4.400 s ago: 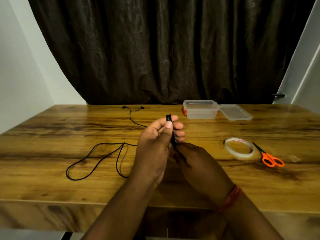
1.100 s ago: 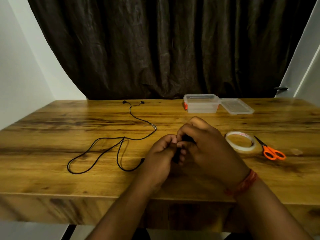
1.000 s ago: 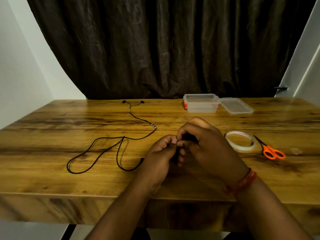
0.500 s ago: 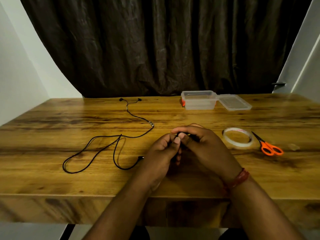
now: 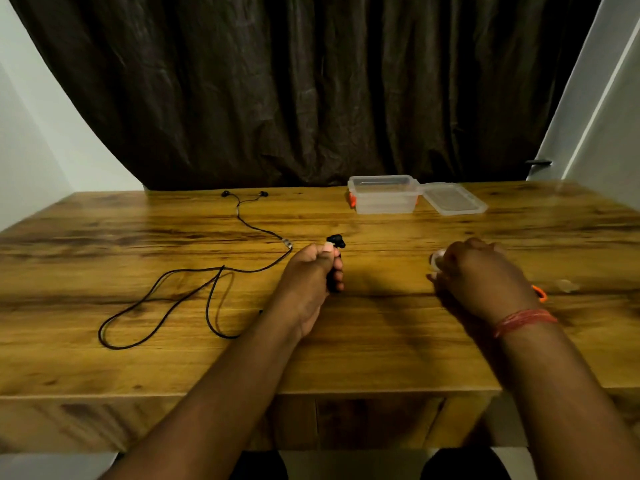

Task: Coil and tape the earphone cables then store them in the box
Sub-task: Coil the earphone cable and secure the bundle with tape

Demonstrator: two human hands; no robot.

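My left hand [image 5: 310,278] grips a coiled black earphone bundle [image 5: 335,242] upright above the table's middle; the coil's top and bottom stick out of the fist. My right hand [image 5: 478,275] is out to the right, fingers curled over the clear tape roll [image 5: 437,258], of which only a white edge shows. A second black earphone [image 5: 211,289] lies uncoiled on the left of the table, its earbuds near the far edge. The clear plastic box [image 5: 384,199] stands open at the back, its lid [image 5: 454,199] beside it.
Orange scissors [image 5: 541,293] lie just right of my right hand, mostly hidden behind the wrist. The wooden table [image 5: 381,341] ends close to me at its front edge. A dark curtain hangs behind the table.
My right hand has left the coil and moved right onto the tape roll. My left hand now holds the coiled earphone alone.
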